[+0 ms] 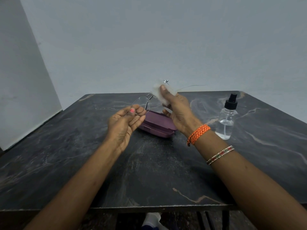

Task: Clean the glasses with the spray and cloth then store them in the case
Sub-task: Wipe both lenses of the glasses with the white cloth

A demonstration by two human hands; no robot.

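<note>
Wire-thin metal glasses (141, 106) held up over the dark stone table (149, 171), wiping in hand.

Left hand (126, 121) pinches the rim of the near lens between thumb and fingertips; right hand (176, 107) grips a white cloth (160, 92) folded over the other lens, thumb pressing on top. Judgement: the frame looks light, springy and easily bent, the lenses smooth and prone to smudging, so rim or bridge is the place to hold, never the lens faces or the thin arm sticking out to the right. Cloth is soft and limp. Count: one pair of glasses, one cloth, one purple case (157, 124) lying closed beneath the hands, one clear spray bottle (226, 120) standing upright to the right.
</note>
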